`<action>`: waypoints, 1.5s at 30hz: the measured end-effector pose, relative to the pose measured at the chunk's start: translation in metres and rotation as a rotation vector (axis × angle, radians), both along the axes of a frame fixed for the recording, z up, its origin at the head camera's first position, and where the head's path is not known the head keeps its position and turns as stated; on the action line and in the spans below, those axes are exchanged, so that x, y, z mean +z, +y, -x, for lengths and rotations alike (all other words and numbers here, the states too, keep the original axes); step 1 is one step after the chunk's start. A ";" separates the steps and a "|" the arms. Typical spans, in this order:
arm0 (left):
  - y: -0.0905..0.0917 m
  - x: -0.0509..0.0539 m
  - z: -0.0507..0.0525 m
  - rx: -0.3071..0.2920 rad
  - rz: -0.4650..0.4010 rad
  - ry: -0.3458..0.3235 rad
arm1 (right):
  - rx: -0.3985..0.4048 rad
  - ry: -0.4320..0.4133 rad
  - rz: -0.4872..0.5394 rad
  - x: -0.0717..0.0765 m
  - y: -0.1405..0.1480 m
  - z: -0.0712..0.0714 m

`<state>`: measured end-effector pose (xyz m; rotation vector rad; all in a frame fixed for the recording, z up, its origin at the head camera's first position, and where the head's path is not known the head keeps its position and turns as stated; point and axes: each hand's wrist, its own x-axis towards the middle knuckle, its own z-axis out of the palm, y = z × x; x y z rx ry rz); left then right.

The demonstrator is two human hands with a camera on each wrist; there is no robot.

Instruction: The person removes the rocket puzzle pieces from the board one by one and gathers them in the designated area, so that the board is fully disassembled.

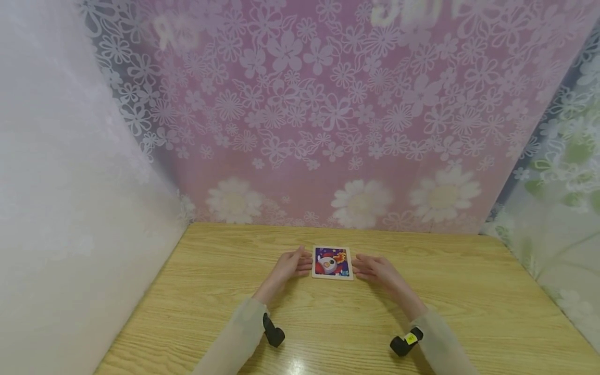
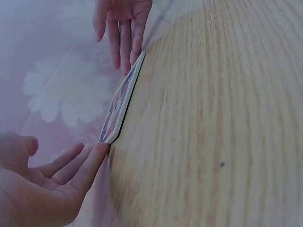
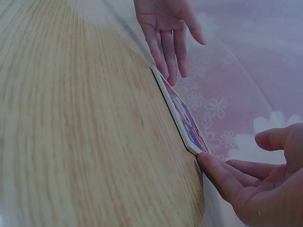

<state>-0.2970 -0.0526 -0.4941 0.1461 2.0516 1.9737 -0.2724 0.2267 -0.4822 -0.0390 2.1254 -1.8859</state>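
Note:
A square picture puzzle [image 1: 332, 263] with a pale frame lies flat on the wooden table; its picture shows a white and red rocket on dark purple. At its left edge is my left hand [image 1: 291, 264], fingers nearly straight and palm turned inward. My right hand [image 1: 377, 270] mirrors it at the right edge, fingers extended as well. In the left wrist view, the left fingertips [image 2: 100, 149] meet a corner of the puzzle. The right wrist view has the right fingertips [image 3: 204, 158] at the opposite side's corner. Neither hand curls round the puzzle.
Wood-grain tabletop [image 1: 328, 323] stretches around both forearms. A pink flowered curtain [image 1: 300, 130] hangs along the table's back edge. Pale sheets stand at the left [image 1: 70, 182] and right [image 1: 572, 208]. Each wrist wears a small black camera [image 1: 273, 331].

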 end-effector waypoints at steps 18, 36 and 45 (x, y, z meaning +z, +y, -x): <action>0.001 -0.001 -0.007 -0.030 -0.013 -0.006 | 0.023 0.018 -0.015 0.000 0.004 -0.010; 0.003 -0.005 -0.009 -0.028 -0.017 0.000 | 0.033 0.035 -0.030 0.002 0.006 -0.016; 0.003 0.000 -0.018 -0.021 -0.022 -0.005 | 0.029 0.038 -0.039 0.002 0.007 -0.021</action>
